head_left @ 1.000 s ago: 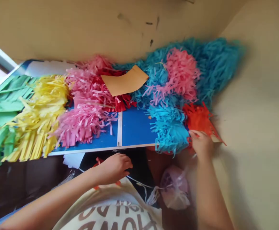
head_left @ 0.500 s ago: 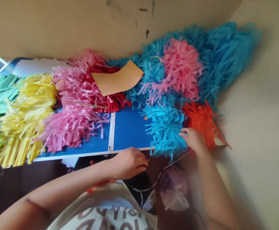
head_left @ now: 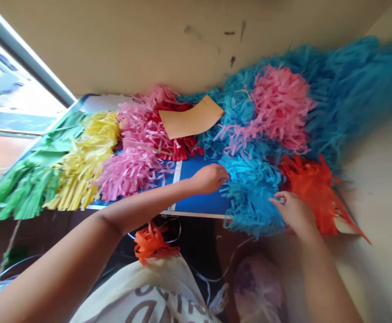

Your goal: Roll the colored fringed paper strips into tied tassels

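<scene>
By the wall [head_left: 132,49], a blue table [head_left: 199,204] holds bright blue paper strips [head_left: 253,199]. Near them, the left hand [head_left: 211,178] is curled, the right hand [head_left: 296,212] half bent; nobody can tell if either grips anything.

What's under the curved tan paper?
Red fringe peeks out above and below the tan paper, with pink fringe at its left and blue fringe at its right. Whatever lies beneath its middle is covered.
</scene>
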{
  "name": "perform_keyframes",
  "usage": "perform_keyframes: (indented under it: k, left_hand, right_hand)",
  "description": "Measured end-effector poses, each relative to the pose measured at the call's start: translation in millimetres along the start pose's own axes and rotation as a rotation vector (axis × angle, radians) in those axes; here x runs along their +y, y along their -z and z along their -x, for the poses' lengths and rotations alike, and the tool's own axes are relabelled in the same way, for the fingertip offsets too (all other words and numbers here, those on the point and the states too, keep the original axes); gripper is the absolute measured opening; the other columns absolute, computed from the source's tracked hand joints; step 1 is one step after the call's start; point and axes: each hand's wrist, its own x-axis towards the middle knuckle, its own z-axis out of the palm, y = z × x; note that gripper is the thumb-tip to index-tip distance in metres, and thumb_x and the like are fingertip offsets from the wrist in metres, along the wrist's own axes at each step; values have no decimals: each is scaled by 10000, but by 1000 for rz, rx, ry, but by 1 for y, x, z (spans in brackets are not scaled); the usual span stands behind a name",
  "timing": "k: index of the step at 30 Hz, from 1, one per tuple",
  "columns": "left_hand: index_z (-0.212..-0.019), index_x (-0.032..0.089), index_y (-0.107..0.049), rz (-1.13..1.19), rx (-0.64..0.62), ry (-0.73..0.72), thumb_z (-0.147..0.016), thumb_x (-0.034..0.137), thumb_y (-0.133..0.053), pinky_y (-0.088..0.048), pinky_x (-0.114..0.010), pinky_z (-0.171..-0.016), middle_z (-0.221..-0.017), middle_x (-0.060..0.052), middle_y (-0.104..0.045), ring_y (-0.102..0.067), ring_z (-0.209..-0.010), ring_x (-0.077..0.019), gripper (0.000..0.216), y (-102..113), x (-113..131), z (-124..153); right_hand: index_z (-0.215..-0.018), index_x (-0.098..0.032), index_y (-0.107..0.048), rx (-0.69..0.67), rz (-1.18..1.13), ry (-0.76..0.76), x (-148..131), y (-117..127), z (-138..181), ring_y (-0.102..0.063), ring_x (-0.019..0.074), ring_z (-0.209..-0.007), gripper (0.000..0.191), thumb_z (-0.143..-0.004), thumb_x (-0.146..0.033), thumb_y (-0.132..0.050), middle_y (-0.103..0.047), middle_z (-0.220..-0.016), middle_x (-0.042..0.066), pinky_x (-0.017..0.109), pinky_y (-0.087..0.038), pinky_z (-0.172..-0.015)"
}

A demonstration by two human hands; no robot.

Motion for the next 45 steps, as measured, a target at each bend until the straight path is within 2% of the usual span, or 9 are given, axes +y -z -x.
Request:
perform_keyframes:
  k: [4,9,15,20,25,29,31,37,45]
  left_hand:
    - [-1210,100,-648,-107,177,260,-897,34,-426,-406,-382,-1081,-1327,-178,-592,-526,-1259,-271,390,18,-55,-59]
    - [-1259,58,-608,-117,329,456,-888,9,-393,-405,-541,-1038,-1387,-279,-489,-502,-1264,-360,431,43,-93,-94]
    - [-1283,113,-611,95,331,408,-762,76,-663,-505,-328,-904,-1132,-135,-679,-642,-1030,-244,524,85,-125,-92]
    - [-1233,121,-643,331,247,301,-822,329,-698,-513,-236,-703,-1018,-107,-717,-667,-773,-146,464,100,-118,-61]
    - [-979,103,-752,612,-202,302,-869,550,-582,-517,-243,-672,-855,-129,-752,-691,-724,-178,490,120,-109,-22]
    - [-974,98,-746,237,282,487,-954,405,-462,-510,-259,-765,-930,-133,-744,-691,-875,-209,419,116,-108,-26]
    - [-1002,123,-738,137,415,530,-905,333,-546,-495,-291,-851,-1041,-132,-725,-659,-1019,-250,301,102,-103,-39]
    - [-688,90,-701,183,413,594,-639,146,-771,-480,-405,-883,-907,-200,-690,-615,-1091,-384,102,77,-88,-68]
    - [-857,110,-669,598,396,452,-833,329,-656,-522,-266,-698,-767,-37,-645,-646,-735,-149,221,76,-94,10]
  right_hand:
    - [-1027,-202,-685,179,-172,33,-28,-3,28,-661,256,-799,421,-832,-548,-544,-704,-873,95,322,-443,-631]
    - [-943,-247,-702,274,-246,311,-66,0,75,-667,222,-717,506,-882,-688,-459,-710,-835,69,316,-472,-607]
    - [-888,-250,-706,394,-365,497,-86,-3,97,-672,176,-628,353,-929,-553,-528,-715,-758,39,267,-493,-555]
    - [-859,-257,-714,335,-446,516,-99,-14,101,-674,166,-599,342,-936,-533,-528,-723,-739,28,248,-519,-559]
    - [-846,-255,-718,299,-515,480,-106,-25,112,-675,155,-596,319,-918,-523,-561,-721,-727,13,230,-530,-581]
    - [-837,-252,-710,171,-621,460,-121,-39,123,-659,137,-584,269,-915,-476,-583,-705,-713,-1,208,-522,-578]
    - [-828,-246,-708,100,-650,461,-135,-48,128,-645,137,-585,259,-911,-461,-589,-689,-707,1,210,-516,-571]
    - [-835,-237,-707,-2,-706,502,-165,-56,138,-596,136,-558,219,-900,-417,-599,-613,-640,-8,222,-496,-558]
    - [-909,-190,-720,-45,-916,194,-168,-54,118,-627,164,-597,373,-851,-540,-607,-674,-698,31,248,-518,-563]
